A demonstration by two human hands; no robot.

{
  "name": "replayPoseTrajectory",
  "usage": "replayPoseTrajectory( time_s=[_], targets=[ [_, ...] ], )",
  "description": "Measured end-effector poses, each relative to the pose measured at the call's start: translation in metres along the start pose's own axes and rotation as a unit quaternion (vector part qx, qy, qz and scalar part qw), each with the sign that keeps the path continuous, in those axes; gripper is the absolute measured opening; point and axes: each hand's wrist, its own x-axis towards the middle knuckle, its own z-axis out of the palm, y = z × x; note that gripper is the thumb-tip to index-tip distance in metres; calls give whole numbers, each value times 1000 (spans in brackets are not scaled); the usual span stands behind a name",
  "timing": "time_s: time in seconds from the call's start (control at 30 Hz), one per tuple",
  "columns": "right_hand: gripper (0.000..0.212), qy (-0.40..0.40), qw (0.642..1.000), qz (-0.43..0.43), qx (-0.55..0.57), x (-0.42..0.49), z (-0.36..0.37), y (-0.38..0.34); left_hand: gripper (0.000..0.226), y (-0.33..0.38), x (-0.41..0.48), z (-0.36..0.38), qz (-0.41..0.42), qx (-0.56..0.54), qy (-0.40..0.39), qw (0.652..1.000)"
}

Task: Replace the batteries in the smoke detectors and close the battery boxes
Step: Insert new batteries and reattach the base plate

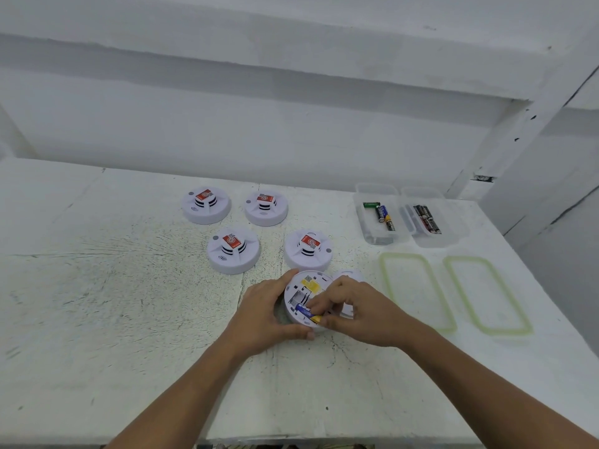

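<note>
White table (129, 319) holds an upturned smoke detector (300, 289); left hand (262, 315) grips its rim, right hand (359, 312) pinches a battery (306, 311) at its open back.

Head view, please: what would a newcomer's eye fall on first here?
In the middle of the table, the left hand steadies an upturned smoke detector while the right hand pinches a blue and yellow battery at its compartment. Behind stand four more detectors with red labels; far right, two clear boxes hold loose batteries.
</note>
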Motion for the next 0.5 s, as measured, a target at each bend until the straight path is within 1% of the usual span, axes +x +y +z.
replayPoseTrajectory(
  time_s=[0.2, 0.4, 0.5],
  targets=[
    [17, -1, 1000, 19, 23, 3, 0, 1, 97, 1, 0, 0, 9, 11, 9, 1000],
    [20, 0, 999, 30, 28, 7, 3, 4, 88, 4, 0, -2, 21, 10, 16, 1000],
    [20, 5, 999, 32, 29, 7, 4, 4, 90, 4, -1, -1, 22, 13, 19, 1000]
  ],
)
